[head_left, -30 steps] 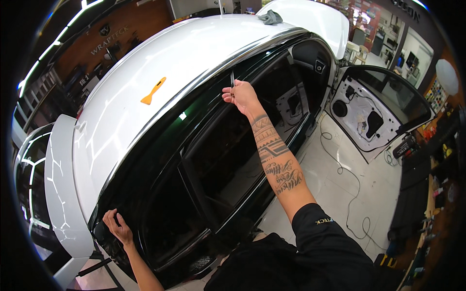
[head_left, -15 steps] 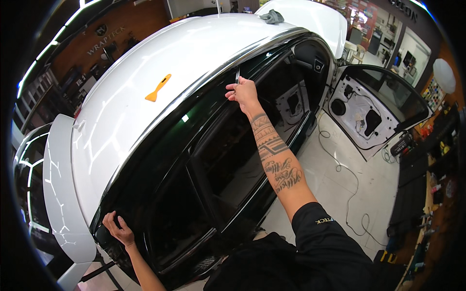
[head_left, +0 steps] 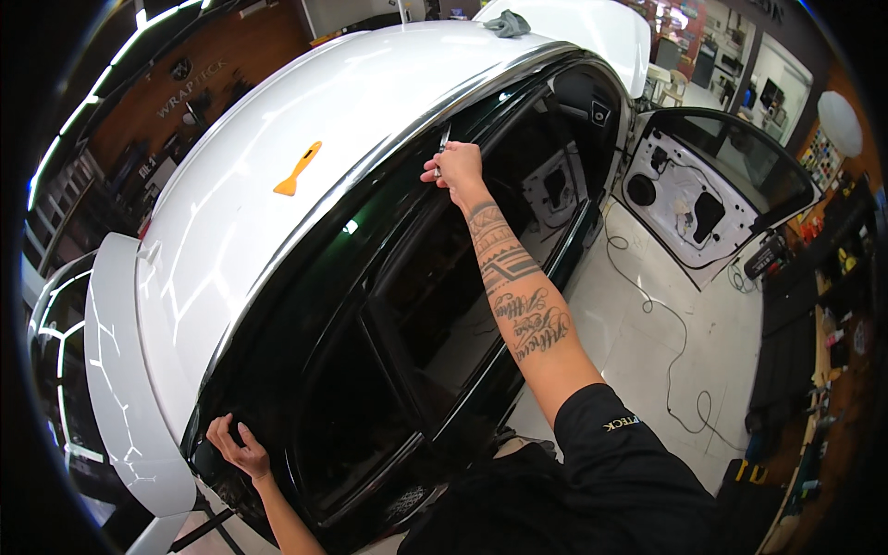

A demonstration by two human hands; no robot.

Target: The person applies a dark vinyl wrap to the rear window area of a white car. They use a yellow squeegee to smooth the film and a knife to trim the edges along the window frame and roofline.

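Note:
My right hand (head_left: 458, 171) reaches out over the side of a white car, its fingers closed round a slim silver tool that looks like a craft knife (head_left: 445, 137). The tool points up toward the chrome trim (head_left: 356, 176) along the roof edge. Glossy dark green-black film or paint (head_left: 305, 268) covers the body side below that trim. Down at the rear corner, my left hand (head_left: 240, 449) rests on or just over the dark surface, fingers bent and apart, with nothing visible in them. On the white roof (head_left: 231, 222) lies an orange squeegee-like scraper (head_left: 298, 169).
A grey cloth (head_left: 508, 24) sits toward the roof's front. The opened front door (head_left: 680, 203), its inner panel bare, juts out at the right. A cable (head_left: 680, 356) winds across the floor. Shelves of tools (head_left: 832, 268) line the right wall. The raised trunk lid (head_left: 111, 361) stands at left.
The view has shifted slightly. My right hand has turned a little at the wrist, and the tool leans more. My left hand stays by the rear corner.

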